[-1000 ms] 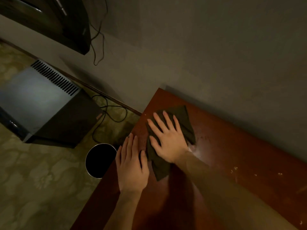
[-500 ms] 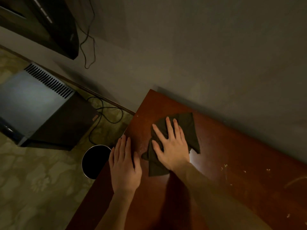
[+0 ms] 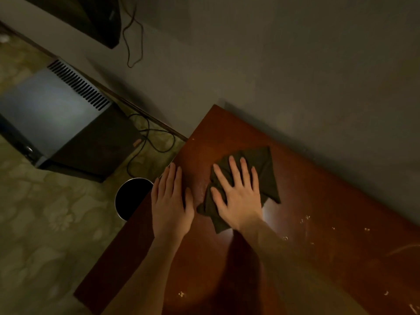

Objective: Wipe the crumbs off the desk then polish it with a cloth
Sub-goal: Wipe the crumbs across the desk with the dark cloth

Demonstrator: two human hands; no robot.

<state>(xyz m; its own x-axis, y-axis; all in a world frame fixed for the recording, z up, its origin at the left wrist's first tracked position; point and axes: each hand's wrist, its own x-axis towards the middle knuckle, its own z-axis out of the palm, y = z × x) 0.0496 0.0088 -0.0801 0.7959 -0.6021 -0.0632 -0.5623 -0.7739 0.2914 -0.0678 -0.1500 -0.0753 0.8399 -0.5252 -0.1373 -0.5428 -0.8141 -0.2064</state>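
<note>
Since the earlier frames the cloth (image 3: 256, 176) has slid away from the desk's left corner, its far end now pointing more toward the wall, and the right hand (image 3: 238, 198) has travelled with it, while the left hand (image 3: 171, 201) keeps its place by the left edge.

One dark, olive-coloured cloth lies crumpled on the reddish-brown desk (image 3: 318, 258), near the left end of the top and close to the wall (image 3: 295, 64). Its long axis runs diagonally, from the near end by the right wrist up to the far end toward the wall. The right hand presses flat on it, palm down, fingers spread wide and pointing up and left; it grips nothing, only bears on the fabric. The left hand lies flat on bare wood just beside the cloth, fingers straight and close together, fingertips at the desk's left edge; it touches the desk alone.

Pale crumbs (image 3: 306, 218) are scattered in small clusters to the right of the cloth and one near the front edge; an exact count cannot be made.

Below the desk's left edge stands one round dark bin (image 3: 129, 198) with a bright rim, on patterned floor (image 3: 45, 223). Further left sits one grey box with a vent grille (image 3: 56, 114), black cables (image 3: 154, 142) looping beside it.
</note>
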